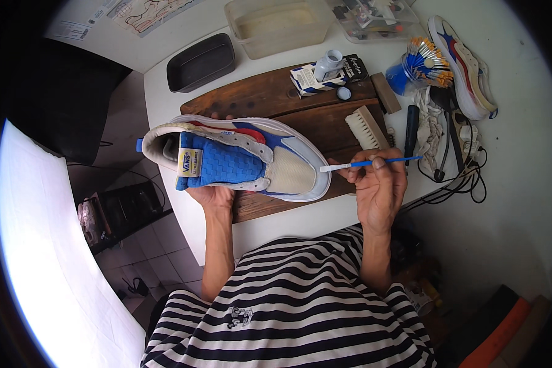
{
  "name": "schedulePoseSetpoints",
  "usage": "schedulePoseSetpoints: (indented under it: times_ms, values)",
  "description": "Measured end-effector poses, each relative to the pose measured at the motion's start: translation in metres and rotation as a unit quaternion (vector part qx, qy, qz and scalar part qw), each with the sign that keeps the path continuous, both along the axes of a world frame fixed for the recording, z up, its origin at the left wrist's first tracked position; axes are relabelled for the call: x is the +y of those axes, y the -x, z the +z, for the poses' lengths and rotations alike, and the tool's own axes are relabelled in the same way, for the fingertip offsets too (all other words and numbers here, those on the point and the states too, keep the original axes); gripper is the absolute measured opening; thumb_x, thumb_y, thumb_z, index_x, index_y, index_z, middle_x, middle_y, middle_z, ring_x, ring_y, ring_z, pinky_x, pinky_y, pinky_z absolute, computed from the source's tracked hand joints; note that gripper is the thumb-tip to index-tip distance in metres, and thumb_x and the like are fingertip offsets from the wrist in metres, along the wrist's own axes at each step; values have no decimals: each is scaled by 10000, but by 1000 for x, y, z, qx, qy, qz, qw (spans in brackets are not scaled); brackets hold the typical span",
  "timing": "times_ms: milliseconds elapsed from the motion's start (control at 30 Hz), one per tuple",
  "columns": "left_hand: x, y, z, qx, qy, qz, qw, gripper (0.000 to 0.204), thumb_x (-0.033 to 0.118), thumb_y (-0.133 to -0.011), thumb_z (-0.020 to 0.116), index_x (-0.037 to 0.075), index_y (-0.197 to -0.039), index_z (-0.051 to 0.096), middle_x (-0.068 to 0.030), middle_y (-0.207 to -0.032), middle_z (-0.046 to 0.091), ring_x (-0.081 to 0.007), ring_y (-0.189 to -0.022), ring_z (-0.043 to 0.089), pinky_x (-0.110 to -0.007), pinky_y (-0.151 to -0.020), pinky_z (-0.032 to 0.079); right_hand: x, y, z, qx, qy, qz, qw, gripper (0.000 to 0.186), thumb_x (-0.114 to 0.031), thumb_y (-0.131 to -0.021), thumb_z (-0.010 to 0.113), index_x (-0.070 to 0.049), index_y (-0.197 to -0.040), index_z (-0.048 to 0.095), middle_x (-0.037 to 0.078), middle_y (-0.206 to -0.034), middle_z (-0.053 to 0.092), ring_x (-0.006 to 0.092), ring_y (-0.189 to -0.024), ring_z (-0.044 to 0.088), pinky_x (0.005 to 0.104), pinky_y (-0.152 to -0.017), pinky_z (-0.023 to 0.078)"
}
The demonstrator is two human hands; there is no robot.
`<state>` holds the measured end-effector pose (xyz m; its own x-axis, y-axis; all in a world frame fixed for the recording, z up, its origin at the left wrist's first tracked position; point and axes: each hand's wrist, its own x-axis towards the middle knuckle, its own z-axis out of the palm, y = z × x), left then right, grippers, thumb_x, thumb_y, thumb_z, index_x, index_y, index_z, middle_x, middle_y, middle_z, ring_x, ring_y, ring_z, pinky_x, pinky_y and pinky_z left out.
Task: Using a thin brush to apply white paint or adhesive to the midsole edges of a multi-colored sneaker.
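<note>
Above the wooden board [276,101], left hand [211,196] grips the shoe [239,161] from beneath; at 3 o'clock, right hand [377,184] fingers [374,164] pinch a blue paintbrush [368,163] touching the toe.

Bright, even daylight fills the view, a blown-out white glare bends along the left rim, the corners fall to black, straight edges bow under fisheye distortion, shadows are soft, and the centre is sharp.
</note>
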<state>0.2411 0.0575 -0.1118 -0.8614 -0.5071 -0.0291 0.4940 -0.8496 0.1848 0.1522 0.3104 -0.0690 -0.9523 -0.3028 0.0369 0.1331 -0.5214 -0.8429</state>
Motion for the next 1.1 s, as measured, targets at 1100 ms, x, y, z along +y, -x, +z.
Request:
schedulePoseSetpoints:
  times_ms: [1100]
  values:
    - [-1, -1, 0, -45, -21, 42, 998, 653, 360, -961, 485, 39, -1517, 371, -272, -1508, 415, -482, -1431, 331, -627, -1176, 284, -6, -2, -3, 21, 3, -28, 999, 97, -39, -1007, 455, 9, -1077, 504, 193, -917, 631, 188, -732, 609, 390, -734, 622]
